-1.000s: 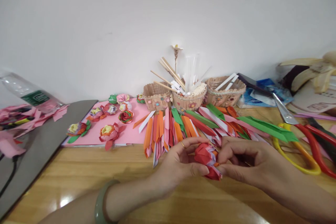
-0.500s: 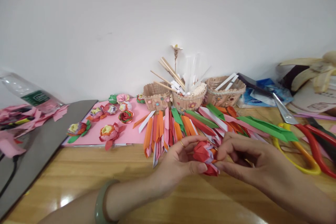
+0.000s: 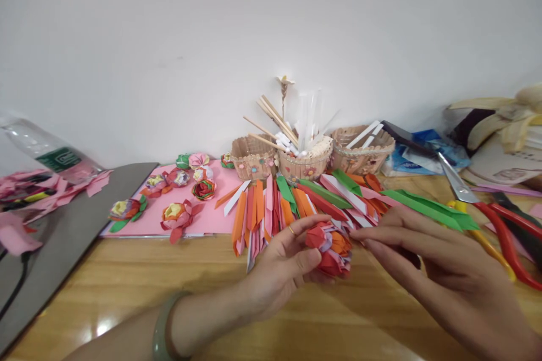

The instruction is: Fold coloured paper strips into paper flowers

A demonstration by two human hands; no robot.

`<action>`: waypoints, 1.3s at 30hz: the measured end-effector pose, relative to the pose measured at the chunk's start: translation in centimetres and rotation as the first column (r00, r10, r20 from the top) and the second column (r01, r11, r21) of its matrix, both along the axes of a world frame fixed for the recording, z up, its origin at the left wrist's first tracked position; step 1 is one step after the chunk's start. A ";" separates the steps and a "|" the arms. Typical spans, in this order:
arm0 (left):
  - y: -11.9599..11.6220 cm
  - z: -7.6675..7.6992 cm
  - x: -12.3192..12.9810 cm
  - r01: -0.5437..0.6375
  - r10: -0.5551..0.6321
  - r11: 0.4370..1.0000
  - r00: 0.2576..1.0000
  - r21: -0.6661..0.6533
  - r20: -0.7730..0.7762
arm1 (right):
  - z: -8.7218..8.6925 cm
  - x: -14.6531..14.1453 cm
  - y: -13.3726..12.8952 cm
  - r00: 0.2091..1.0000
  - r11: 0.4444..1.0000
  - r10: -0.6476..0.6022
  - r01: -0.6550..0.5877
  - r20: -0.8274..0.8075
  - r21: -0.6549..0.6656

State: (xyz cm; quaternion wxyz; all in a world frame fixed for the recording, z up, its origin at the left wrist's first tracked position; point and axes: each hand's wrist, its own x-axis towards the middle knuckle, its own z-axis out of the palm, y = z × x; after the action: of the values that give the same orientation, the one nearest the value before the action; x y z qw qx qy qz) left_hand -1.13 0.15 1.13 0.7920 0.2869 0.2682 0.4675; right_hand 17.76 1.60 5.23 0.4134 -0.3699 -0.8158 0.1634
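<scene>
My left hand (image 3: 288, 254) is closed round a folded paper flower (image 3: 334, 251), thumb on its near side and fingers behind. The flower has red outer petals, then lilac and pink layers, with orange ones inside, and it faces right. My right hand (image 3: 423, 271) is just to the right of it, thumb and forefinger drawn together in a pinch beside the petals. Whether anything is between those fingertips, I cannot make out. Behind both hands lies a fan of folded paper strips (image 3: 258, 208) in orange, red, pink, white and green.
Finished paper flowers (image 3: 178, 217) rest on a pink sheet (image 3: 148, 225) at left. Decorated baskets (image 3: 254, 161) with sticks stand by the wall. Scissors (image 3: 478, 203) lie at right near a banana peel (image 3: 514, 115). A bottle (image 3: 53, 149) leans among pink paper scraps at far left.
My right hand has drawn back to the right from the flower's petals. The flower has turned in my left hand, showing more of its orange inside.
</scene>
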 end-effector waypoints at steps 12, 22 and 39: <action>0.1 -0.2 -0.1 0.002 -0.004 1.000 0.998 0.031 0.060 | 0.1 -0.1 -0.1 0.994 0.994 0.080 -0.085 0.073 0.062; 0.0 -0.7 -0.2 0.072 -0.076 0.996 0.993 0.045 0.094 | 0.0 -0.1 -0.5 0.991 0.990 0.064 -0.078 0.121 0.118; -0.1 -0.6 -0.1 0.028 -0.025 0.994 0.999 0.107 -0.030 | -0.8 -0.2 -0.2 0.974 0.956 0.002 -0.069 0.228 0.285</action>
State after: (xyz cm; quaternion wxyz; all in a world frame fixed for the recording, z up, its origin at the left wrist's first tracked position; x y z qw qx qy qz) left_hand -1.27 0.07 0.54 0.7776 0.3392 0.2499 0.4667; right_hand 17.60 1.42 4.45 0.3653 -0.3064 -0.8790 0.0060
